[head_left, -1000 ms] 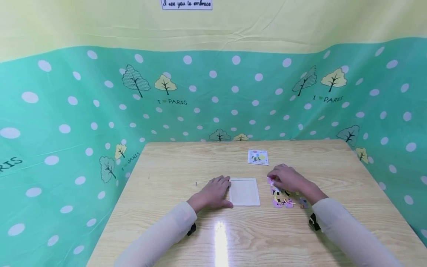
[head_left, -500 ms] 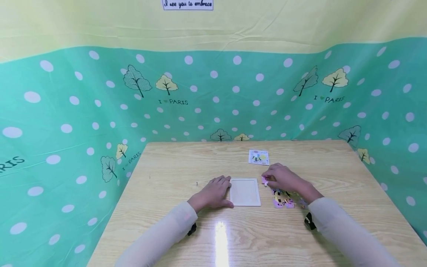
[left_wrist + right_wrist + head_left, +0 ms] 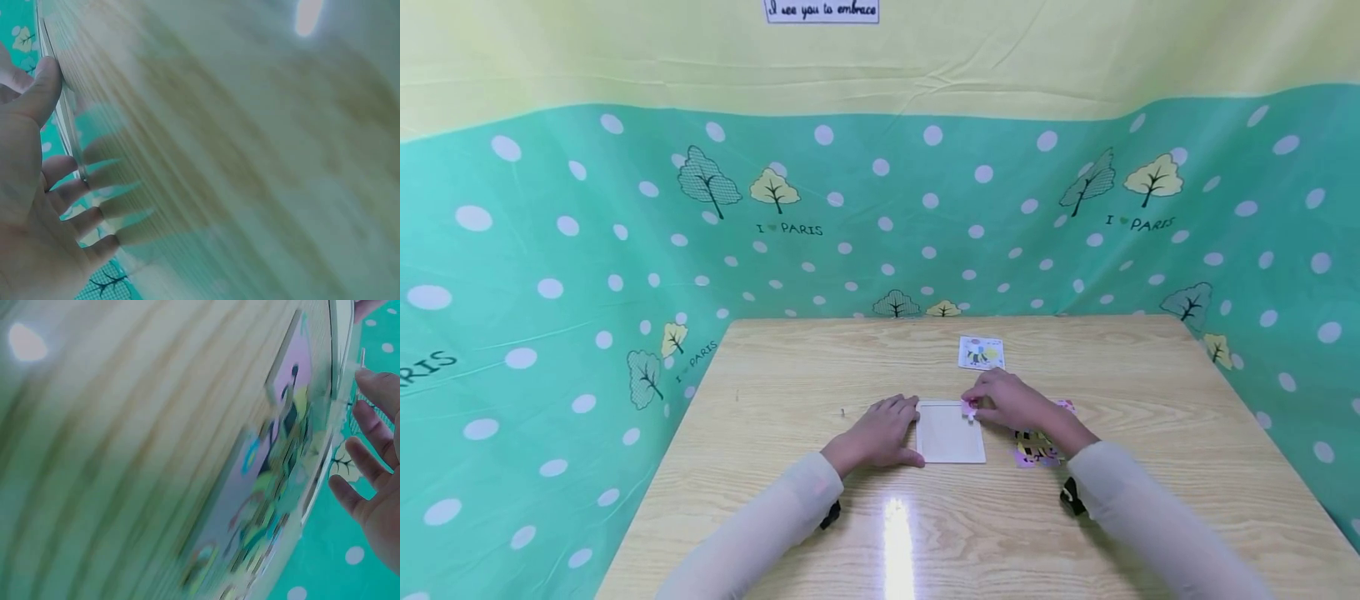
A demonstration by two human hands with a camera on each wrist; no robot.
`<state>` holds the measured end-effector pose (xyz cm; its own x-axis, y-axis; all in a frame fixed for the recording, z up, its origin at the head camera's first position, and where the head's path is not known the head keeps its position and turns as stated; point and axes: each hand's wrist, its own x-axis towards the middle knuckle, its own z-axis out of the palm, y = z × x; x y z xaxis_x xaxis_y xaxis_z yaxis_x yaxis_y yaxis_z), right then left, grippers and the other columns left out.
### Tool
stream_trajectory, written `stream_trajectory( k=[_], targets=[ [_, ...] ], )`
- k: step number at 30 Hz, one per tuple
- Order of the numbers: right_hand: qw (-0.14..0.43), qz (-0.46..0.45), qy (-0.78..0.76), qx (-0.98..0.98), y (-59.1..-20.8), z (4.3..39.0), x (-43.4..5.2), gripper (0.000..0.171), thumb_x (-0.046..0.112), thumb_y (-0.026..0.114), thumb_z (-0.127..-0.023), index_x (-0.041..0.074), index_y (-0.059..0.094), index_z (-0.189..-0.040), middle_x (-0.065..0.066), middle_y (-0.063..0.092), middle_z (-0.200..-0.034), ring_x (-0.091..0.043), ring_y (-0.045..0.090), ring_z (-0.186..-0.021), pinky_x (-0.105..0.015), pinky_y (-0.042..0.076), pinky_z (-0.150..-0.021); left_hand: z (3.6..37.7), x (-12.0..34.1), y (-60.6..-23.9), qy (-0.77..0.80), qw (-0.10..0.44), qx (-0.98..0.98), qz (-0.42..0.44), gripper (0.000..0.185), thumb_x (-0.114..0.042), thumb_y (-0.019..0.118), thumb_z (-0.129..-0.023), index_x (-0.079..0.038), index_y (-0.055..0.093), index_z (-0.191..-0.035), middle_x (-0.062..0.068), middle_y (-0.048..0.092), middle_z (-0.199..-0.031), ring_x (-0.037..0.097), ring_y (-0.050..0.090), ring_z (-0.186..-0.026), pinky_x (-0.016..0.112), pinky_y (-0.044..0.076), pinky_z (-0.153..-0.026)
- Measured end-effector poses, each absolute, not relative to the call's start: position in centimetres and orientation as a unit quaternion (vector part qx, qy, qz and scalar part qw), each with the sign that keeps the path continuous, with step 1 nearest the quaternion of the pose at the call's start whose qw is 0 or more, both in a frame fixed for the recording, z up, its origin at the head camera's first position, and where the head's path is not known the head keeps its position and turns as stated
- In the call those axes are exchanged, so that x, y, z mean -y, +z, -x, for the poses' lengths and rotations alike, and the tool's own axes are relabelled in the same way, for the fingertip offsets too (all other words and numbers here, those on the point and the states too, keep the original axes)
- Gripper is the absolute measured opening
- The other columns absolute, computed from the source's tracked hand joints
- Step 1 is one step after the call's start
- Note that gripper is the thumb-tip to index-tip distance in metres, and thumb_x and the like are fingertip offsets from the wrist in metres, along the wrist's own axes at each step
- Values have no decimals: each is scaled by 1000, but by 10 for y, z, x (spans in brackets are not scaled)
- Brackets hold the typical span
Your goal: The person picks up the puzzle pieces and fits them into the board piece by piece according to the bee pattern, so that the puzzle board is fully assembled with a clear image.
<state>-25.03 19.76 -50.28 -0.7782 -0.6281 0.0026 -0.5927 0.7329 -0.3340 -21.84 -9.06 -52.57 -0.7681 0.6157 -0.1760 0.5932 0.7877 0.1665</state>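
Observation:
A pale square puzzle tray (image 3: 950, 432) lies on the wooden table (image 3: 790, 375) near the front middle. My left hand (image 3: 883, 433) rests flat beside the tray's left edge, fingers (image 3: 72, 190) straight and touching it. My right hand (image 3: 1009, 402) pinches a small pink puzzle piece (image 3: 970, 408) over the tray's top right corner. Loose puzzle pieces (image 3: 1036, 450), pink, yellow and black, lie in a heap to the right of the tray, partly under my right wrist; the same pieces (image 3: 275, 469) fill the right wrist view, blurred.
A small picture card (image 3: 981, 352) lies flat on the table behind my right hand. Green dotted cloth walls (image 3: 550, 275) enclose the table on the left, back and right.
My right hand has carried the pink piece leftward from above the loose pile to the tray's top right corner. The left hand has stayed in place.

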Motion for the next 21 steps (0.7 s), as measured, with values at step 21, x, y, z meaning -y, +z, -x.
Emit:
stream_trajectory(
  k=[21],
  targets=[
    [59, 354, -157, -920, -512, 251, -146, 31, 27, 74, -93, 17, 74, -122, -2, 71, -112, -24, 60, -113, -49, 48, -106, 217, 89, -524, 52, 103, -941, -320, 83, -71, 66, -85, -12, 51, -142, 10, 36, -165, 32, 35, -152, 50, 35, -123]
  ],
)
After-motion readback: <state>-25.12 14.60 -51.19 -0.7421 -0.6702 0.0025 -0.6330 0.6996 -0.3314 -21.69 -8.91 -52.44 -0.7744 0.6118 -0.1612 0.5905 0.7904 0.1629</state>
